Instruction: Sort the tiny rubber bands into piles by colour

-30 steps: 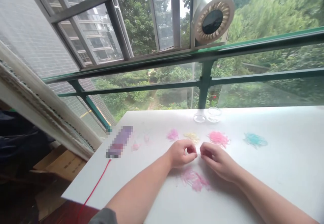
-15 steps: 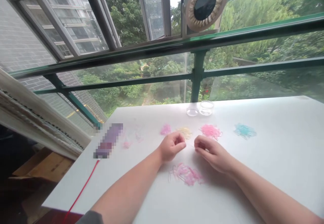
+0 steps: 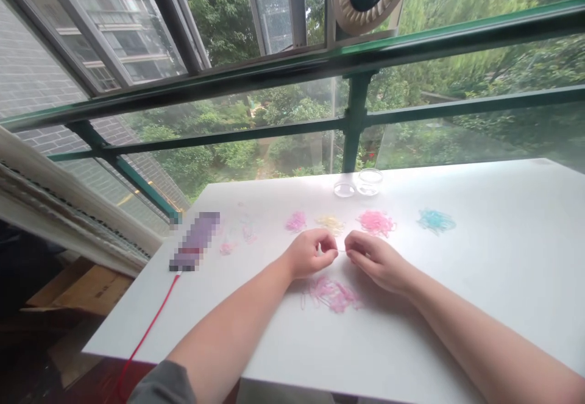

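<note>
My left hand (image 3: 311, 254) is closed in a pinch above the white table. My right hand (image 3: 378, 261) faces it, also pinching, with a small gap between the fingertips. A thin pale rubber band (image 3: 342, 250) spans that gap, gripped at both ends. Just below the hands lies a loose pile of pink and lilac rubber bands (image 3: 336, 294). Beyond them sit a purple pile (image 3: 296, 221), a pale yellow pile (image 3: 329, 225), a bright pink pile (image 3: 376, 222) and, farther right, a blue-green pile (image 3: 436, 220).
At the table's far edge stand a clear round container (image 3: 369, 182) and a clear lid (image 3: 344, 189). A blurred-out phone-like object (image 3: 196, 242) with a red cable (image 3: 155, 318) lies left, beside scattered bands (image 3: 226, 248). Green railing (image 3: 228, 139) runs behind the table.
My hands have come closer together, and the thin band now shows between both pinches. The whole view has shifted slightly, with the table sitting higher in the picture. The piles look the same.
</note>
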Demonstrator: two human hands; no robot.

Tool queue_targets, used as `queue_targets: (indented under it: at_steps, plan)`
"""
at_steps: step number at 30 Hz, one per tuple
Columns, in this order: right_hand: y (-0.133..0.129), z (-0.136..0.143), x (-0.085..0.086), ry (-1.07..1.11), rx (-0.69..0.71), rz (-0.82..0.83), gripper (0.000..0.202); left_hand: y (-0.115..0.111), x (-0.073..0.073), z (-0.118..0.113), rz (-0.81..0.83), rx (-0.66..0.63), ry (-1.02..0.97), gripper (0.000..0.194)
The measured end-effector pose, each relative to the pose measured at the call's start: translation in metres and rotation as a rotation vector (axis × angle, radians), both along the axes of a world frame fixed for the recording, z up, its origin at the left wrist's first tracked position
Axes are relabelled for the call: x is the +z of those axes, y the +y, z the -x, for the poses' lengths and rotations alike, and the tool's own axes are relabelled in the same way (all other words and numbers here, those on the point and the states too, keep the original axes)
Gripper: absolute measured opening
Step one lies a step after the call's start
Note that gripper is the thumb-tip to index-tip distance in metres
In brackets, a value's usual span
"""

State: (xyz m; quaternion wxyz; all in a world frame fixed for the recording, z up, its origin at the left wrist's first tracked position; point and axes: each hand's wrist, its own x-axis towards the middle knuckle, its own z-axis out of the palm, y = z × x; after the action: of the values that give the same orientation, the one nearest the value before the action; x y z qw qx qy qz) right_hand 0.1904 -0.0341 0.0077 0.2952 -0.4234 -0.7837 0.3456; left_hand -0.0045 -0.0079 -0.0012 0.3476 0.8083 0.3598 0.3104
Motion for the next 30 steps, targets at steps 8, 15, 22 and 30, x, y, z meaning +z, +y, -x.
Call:
queue_targets:
  at_steps: [8,15,22,30]
  plan:
    - [-0.001,-0.003,-0.006,-0.081,0.057,0.067,0.022,0.001,-0.004,-0.002,-0.056,-0.029,-0.009,0.004]
    - [-0.002,-0.006,-0.013,-0.151,0.081,0.11,0.027,-0.002,-0.006,-0.003,-0.074,-0.058,-0.039,0.01]
    - [0.001,-0.006,-0.017,-0.18,0.076,0.048,0.025,-0.002,-0.005,-0.004,-0.056,-0.027,0.006,0.01]
    - [0.003,-0.007,-0.022,-0.181,0.039,-0.038,0.024,-0.004,0.0,-0.004,-0.029,-0.056,-0.033,0.008]
